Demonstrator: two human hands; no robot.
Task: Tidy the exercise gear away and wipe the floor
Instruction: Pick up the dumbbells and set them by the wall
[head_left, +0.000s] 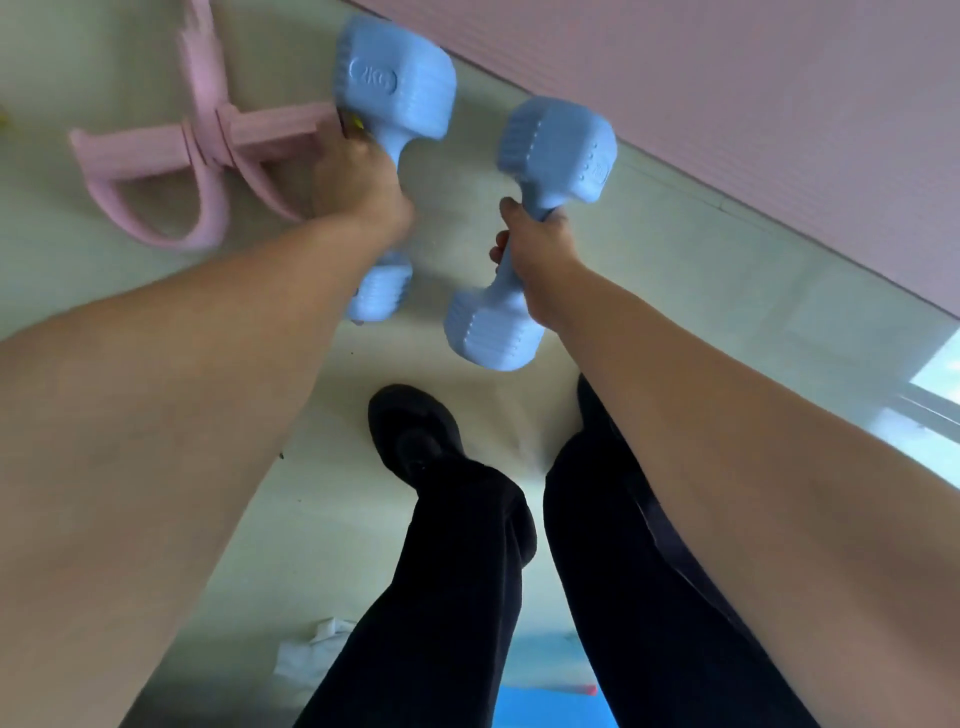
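Gripping the handle of a first light-blue plastic dumbbell (395, 78) at 11 o'clock, the left hand (358, 182) has its fingers curled round it. The right hand (540, 254) is clamped on the handle of a second light-blue dumbbell (556, 140) at 12 o'clock. A narrow gap of pale floor (701, 270) parts the two weights. The straight edge of a pink foam mat (727, 78) runs from 12 to 3 o'clock, just beside the second dumbbell's upper head. A pink pedal resistance band (208, 140) lies at 10 o'clock, near the left knuckles. Bare floor opens between the weights and a black shoe (410, 431). A crumpled white cloth (306, 660) lies at 7 o'clock.
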